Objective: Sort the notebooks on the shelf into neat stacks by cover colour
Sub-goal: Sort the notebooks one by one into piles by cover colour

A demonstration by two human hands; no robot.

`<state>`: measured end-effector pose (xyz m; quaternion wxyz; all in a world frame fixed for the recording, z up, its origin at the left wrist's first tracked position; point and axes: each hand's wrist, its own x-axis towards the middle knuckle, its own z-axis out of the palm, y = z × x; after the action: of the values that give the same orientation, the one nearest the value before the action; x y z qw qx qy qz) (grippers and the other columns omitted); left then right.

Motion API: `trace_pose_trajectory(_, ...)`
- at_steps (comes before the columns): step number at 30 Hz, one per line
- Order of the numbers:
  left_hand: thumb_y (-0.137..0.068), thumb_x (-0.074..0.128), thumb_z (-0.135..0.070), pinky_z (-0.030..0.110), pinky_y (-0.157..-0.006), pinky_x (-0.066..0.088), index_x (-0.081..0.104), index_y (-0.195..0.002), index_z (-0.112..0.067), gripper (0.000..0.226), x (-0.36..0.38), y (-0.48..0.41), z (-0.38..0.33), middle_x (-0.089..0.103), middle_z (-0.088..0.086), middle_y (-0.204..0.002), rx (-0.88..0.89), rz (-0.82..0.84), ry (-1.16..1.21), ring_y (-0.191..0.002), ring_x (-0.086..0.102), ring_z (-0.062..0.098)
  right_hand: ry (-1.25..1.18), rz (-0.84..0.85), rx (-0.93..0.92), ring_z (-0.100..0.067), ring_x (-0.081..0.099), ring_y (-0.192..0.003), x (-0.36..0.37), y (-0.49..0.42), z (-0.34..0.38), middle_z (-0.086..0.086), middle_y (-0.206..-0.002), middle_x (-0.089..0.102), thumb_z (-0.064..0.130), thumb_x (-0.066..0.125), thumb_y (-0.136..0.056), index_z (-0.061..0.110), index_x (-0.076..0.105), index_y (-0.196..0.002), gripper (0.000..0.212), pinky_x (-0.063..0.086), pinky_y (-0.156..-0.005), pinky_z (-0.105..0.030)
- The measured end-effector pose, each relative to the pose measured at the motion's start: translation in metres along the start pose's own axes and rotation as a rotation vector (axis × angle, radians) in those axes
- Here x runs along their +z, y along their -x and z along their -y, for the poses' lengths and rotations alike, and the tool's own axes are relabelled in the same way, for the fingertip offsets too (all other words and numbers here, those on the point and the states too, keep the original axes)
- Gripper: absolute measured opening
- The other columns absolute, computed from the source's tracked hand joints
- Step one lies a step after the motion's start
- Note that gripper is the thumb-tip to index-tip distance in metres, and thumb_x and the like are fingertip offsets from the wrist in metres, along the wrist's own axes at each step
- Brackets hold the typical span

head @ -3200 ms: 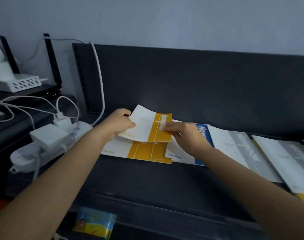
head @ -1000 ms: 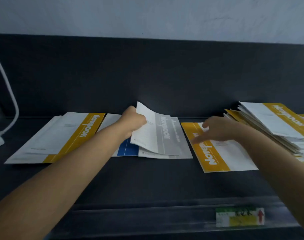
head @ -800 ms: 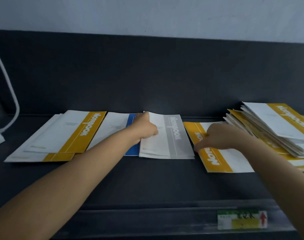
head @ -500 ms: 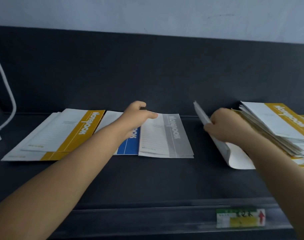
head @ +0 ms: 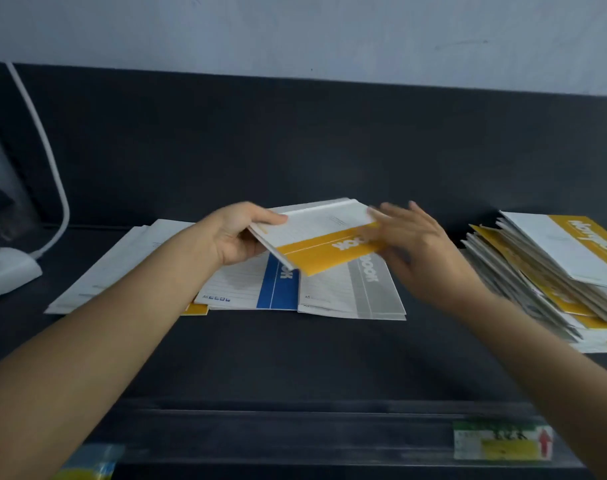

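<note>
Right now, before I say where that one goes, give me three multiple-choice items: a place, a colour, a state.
1. Relative to the blue notebook, the grey notebook lies:
A. left
B. right
C. directly behind
2. The band on the held notebook is:
A. blue
B. grey
C. yellow
3. The held notebook is:
A. raised off the shelf, gripped by the left hand
B. lying flat
C. folded in half
Answers: B, grey sits right of blue; C, a yellow strip shows; A, it hovers above the flat ones, right hand touching it.
</note>
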<state>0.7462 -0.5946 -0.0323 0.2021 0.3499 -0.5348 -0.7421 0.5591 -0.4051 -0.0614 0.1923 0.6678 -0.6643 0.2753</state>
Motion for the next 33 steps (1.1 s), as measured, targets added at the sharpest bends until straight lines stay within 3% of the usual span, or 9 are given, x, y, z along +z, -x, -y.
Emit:
trace_pose_trajectory(2,-0.087,0.06,0.004,0.027,-0.071,0.058,0.062,-0.109,0.001,0.022,-0.006,0.001,0.007,0.067,0.015,-0.101,0.038,-0.034,0.055,-0.082,0.069,0.021,-0.3,-0.11,0.494,-0.018,0.043,-0.133,0.012,0.0,0.003,0.002,-0.143,0.048,0.03,0.064,-0.089,0.024,0.053,-0.134,0.046,0.03,-0.111,-0.033)
trace_pose_trajectory(4,-0.087,0.058,0.008,0.025,-0.065,0.059,0.063,-0.112,-0.006,0.029,-0.003,0.009,0.016,0.068,0.011,-0.1,0.099,-0.047,0.102,-0.085,0.066,0.02,-0.949,-0.188,0.97,-0.022,0.051,-0.126,0.016,-0.005,0.018,0.002,-0.139,0.046,0.037,0.064,-0.089,0.022,0.047,-0.136,0.053,0.045,-0.101,-0.038)
trace_pose_trajectory(6,-0.085,0.06,0.011,0.023,-0.057,0.059,0.061,-0.118,-0.012,0.04,0.004,0.018,0.024,0.069,0.009,-0.102,0.155,-0.086,0.141,-0.085,0.066,0.019,-1.535,-0.189,1.195,-0.03,0.062,-0.111,0.018,-0.013,0.028,-0.004,-0.125,0.055,0.042,0.059,-0.09,0.014,0.053,-0.124,0.044,0.055,-0.082,-0.041)
trace_pose_trajectory(7,-0.082,0.063,0.012,0.023,-0.056,0.058,0.06,-0.118,-0.012,0.044,0.005,0.021,0.028,0.069,0.009,-0.105,0.176,-0.114,0.152,-0.085,0.067,0.019,-1.604,-0.155,1.194,-0.029,0.067,-0.104,0.018,-0.016,0.032,-0.006,-0.119,0.063,0.046,0.058,-0.09,0.012,0.057,-0.121,0.046,0.057,-0.074,-0.04)
trace_pose_trajectory(12,-0.087,0.066,-0.002,0.026,-0.058,0.059,0.066,-0.108,-0.004,0.021,0.001,0.032,0.026,0.072,0.008,-0.093,0.128,-0.06,-0.002,-0.077,0.069,0.015,-1.259,-0.08,1.076,-0.023,0.07,-0.092,0.019,-0.023,0.033,-0.004,-0.104,0.072,0.006,0.068,-0.085,0.012,0.061,-0.117,0.033,0.056,-0.072,-0.037)
trace_pose_trajectory(19,-0.093,0.058,0.0,0.03,-0.077,0.052,0.064,-0.093,-0.013,0.014,-0.026,0.025,0.027,0.068,0.006,-0.099,0.168,-0.226,-0.36,-0.086,0.063,0.017,-0.955,-0.073,1.13,-0.026,0.069,-0.084,0.002,-0.018,0.004,-0.007,-0.097,0.071,0.0,0.063,-0.087,0.013,0.064,-0.11,0.026,0.054,-0.063,-0.038)
trace_pose_trajectory(24,-0.096,0.052,0.001,0.034,-0.075,0.053,0.061,-0.103,-0.011,0.018,-0.046,0.029,0.025,0.068,0.01,-0.106,0.089,-0.194,-0.285,-0.091,0.064,0.021,-0.938,-0.038,1.27,-0.03,0.066,-0.085,-0.005,-0.009,-0.018,-0.009,-0.097,0.068,0.005,0.065,-0.086,0.015,0.061,-0.109,0.025,0.051,-0.071,-0.046)
trace_pose_trajectory(28,-0.095,0.052,-0.001,0.036,-0.071,0.052,0.064,-0.103,-0.017,0.022,-0.062,0.036,-0.002,0.068,0.009,-0.106,0.143,-0.238,-0.424,-0.093,0.065,0.023,-0.947,-0.045,1.32,-0.033,0.065,-0.09,-0.01,-0.004,-0.026,-0.012,-0.105,0.067,0.007,0.066,-0.084,0.016,0.057,-0.119,0.037,0.052,-0.077,-0.05)
trace_pose_trajectory(33,-0.095,0.051,-0.006,0.038,-0.082,0.051,0.067,-0.104,-0.026,0.027,-0.063,0.034,-0.058,0.071,0.005,-0.103,0.249,-0.154,-0.816,-0.095,0.066,0.023,-1.213,-0.207,1.355,-0.025,0.066,-0.062,-0.033,-0.001,-0.032,-0.01,-0.087,0.062,0.014,0.056,-0.086,0.008,0.054,-0.107,0.022,0.051,-0.052,-0.031)
